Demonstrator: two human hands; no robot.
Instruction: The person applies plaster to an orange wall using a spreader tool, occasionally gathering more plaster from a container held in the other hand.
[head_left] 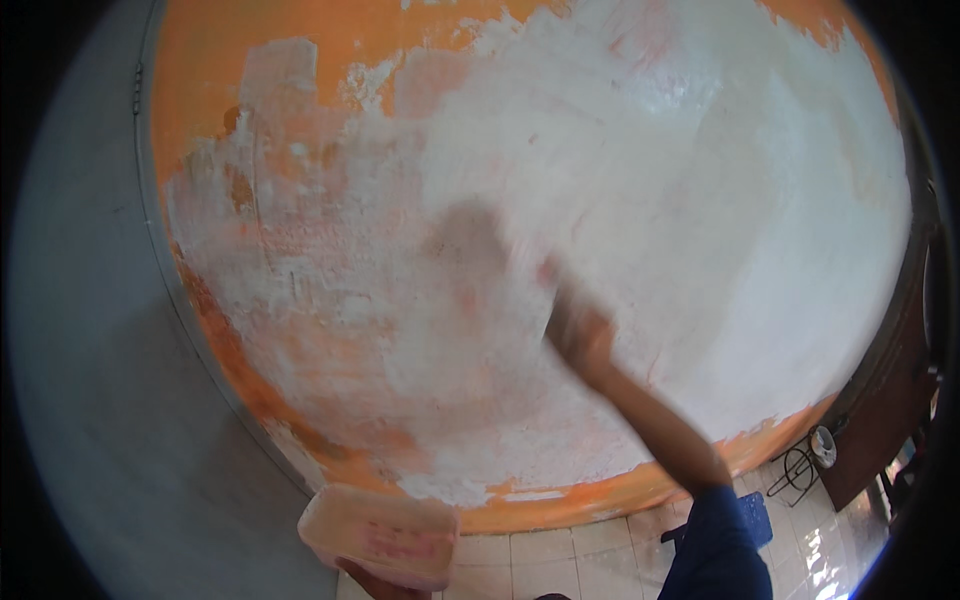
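Note:
My right hand [588, 335] reaches up to the wall [640, 240], with its fingers closed on a tool smeared by motion. The tool [560, 310] looks dark and flat with a pinkish tip; its exact kind cannot be made out. Patchy white and grey filler covers much of the wall's orange paint. At the lower left my left hand [378, 583] grips a pale pink plastic tub [380, 535] from below, and its fingers are mostly hidden under it. Pink and whitish smears mark the inside of the tub.
A plain grey wall [110, 330] meets the orange one at the left. Below is a white tiled floor [590, 560]. A blue stool-like object [755, 518] stands by my right sleeve. Further right are a black wire stand [795, 475], a white round container [823, 446] and a dark brown panel [880, 430].

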